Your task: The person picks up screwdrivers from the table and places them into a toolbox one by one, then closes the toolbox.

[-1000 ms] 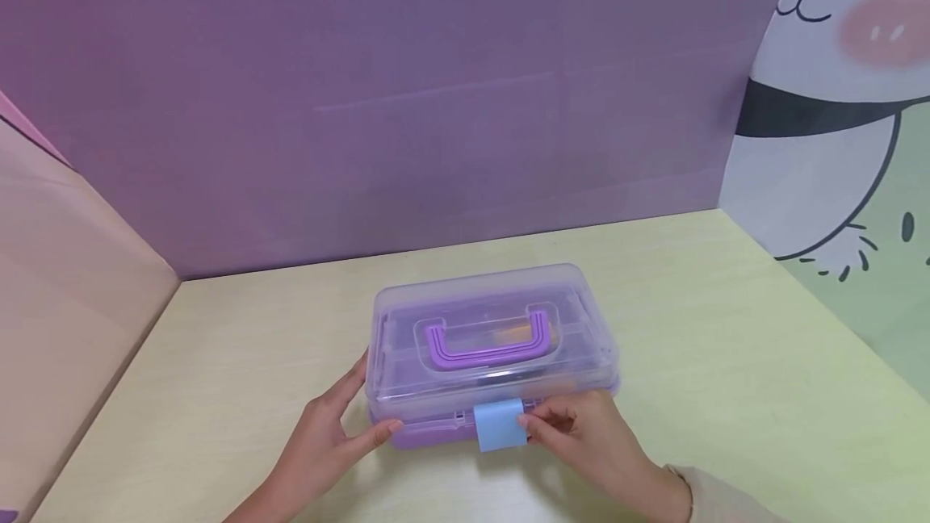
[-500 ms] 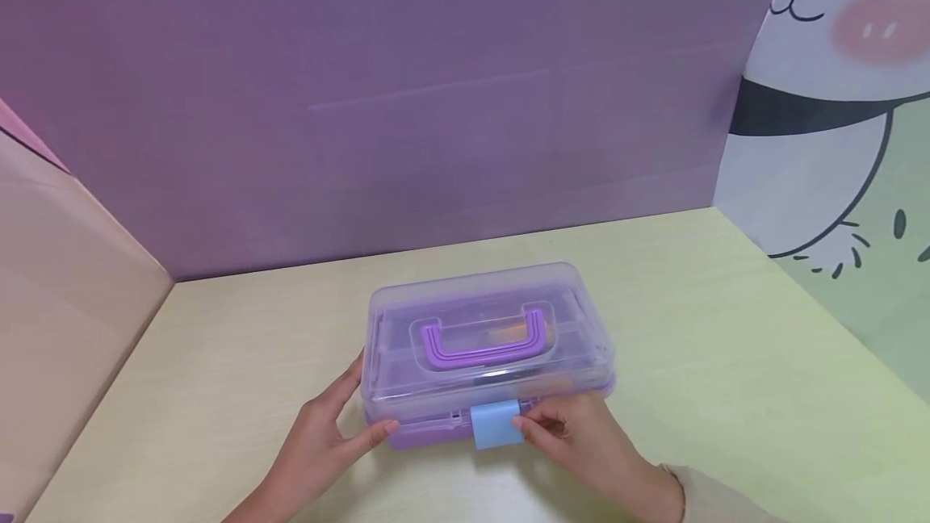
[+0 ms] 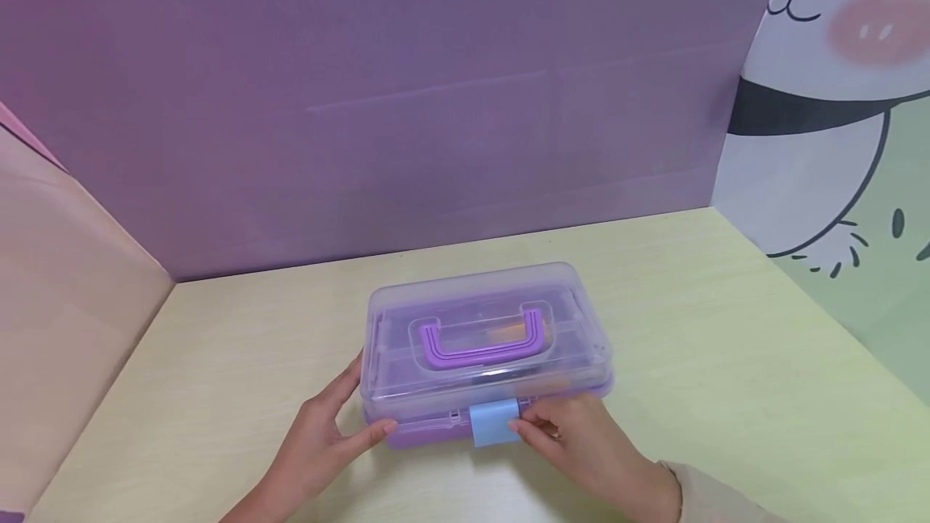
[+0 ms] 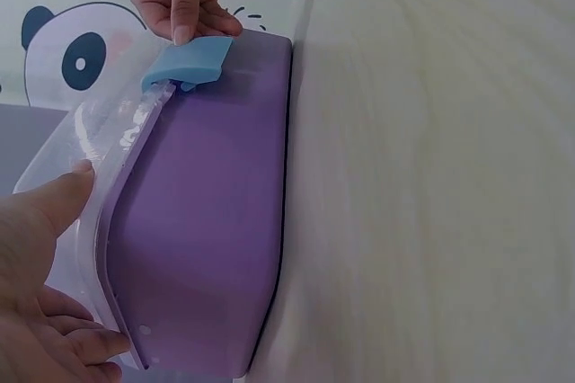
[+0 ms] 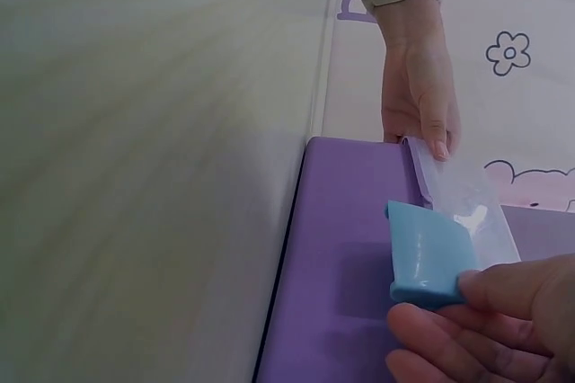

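Note:
A purple storage box (image 3: 392, 434) with a clear lid (image 3: 465, 297) sits on the table. A purple handle (image 3: 483, 358) lies folded on the lid, and blurred orange contents show through it. At the box's left end, my left hand (image 3: 320, 436) grips the corner, its thumb on the front lid edge and its fingers round the side. My right hand (image 3: 584, 438) pinches the right edge of a light blue latch (image 3: 494, 424) at the front. In the right wrist view the latch (image 5: 431, 253) sticks outward from the box front, thumb on top and fingers beneath.
The pale wooden table (image 3: 247, 329) extends around the box. Behind it stands a purple wall (image 3: 436, 103), with a beige panel (image 3: 73, 305) on the left. A panda picture (image 3: 821, 103) covers the right panel.
The head view has shifted slightly, moving the scene a little left. Both hands keep their places on the box and latch, and the latch's lower edge looks marginally higher.

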Available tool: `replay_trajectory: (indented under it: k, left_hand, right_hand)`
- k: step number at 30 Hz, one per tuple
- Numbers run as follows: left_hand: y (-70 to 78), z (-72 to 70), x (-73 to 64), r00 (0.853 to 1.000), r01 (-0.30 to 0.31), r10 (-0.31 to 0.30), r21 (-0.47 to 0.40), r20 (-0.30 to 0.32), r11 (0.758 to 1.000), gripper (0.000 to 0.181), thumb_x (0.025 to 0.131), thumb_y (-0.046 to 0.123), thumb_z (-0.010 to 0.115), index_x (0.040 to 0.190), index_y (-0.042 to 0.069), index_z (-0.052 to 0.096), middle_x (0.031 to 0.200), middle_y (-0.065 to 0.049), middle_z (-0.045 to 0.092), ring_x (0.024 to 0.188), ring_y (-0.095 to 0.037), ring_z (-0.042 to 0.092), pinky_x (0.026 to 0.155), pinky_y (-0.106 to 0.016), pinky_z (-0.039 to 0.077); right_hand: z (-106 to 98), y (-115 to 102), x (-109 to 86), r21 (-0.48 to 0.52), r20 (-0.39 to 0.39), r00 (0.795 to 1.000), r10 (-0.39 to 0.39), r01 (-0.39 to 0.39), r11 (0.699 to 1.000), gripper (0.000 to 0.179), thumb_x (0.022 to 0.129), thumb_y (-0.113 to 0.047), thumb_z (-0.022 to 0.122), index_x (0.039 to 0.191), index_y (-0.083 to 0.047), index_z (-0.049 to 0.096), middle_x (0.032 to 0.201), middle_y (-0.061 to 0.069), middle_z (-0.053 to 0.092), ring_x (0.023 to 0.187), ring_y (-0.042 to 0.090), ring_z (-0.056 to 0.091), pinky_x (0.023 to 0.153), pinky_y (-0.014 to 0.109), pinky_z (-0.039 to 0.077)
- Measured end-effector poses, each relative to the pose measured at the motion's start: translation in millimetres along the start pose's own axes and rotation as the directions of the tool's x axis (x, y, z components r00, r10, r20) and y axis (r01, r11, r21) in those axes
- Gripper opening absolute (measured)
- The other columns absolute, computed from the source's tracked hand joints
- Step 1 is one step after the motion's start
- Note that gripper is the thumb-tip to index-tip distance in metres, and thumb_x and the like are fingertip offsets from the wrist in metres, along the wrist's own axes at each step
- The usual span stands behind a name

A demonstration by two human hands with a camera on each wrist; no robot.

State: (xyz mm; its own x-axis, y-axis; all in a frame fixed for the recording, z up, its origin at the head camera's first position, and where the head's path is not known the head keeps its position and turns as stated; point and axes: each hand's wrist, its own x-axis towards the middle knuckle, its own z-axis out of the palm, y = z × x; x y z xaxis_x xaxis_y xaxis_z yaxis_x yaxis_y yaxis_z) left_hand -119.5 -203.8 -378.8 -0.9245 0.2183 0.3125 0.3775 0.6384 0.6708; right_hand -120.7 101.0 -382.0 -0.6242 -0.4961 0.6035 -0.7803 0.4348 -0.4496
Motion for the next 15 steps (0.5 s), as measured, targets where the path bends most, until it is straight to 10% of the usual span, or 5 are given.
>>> replay_trajectory:
  k: [15]
  left_hand:
    - [1.9,-0.9,0.0,1.0,0.005,-0.005,0.009,-0.009,1.0,0.086,0.075,0.027,0.08,0.147,0.022,0.034,0.137,-0.005,0.052,0.125,-0.026,0.048,0.097,-0.046,0.044]
  right_hand:
    - [-3.0,-3.0,3.0,-0.242,0.049,0.998,0.028,-0.016,0.97,0.034,0.086,-0.026,0.068,0.057,-0.02,0.05,0.053,-0.018,0.033,0.054,-0.009,0.023,0.045,0.005,0.021]
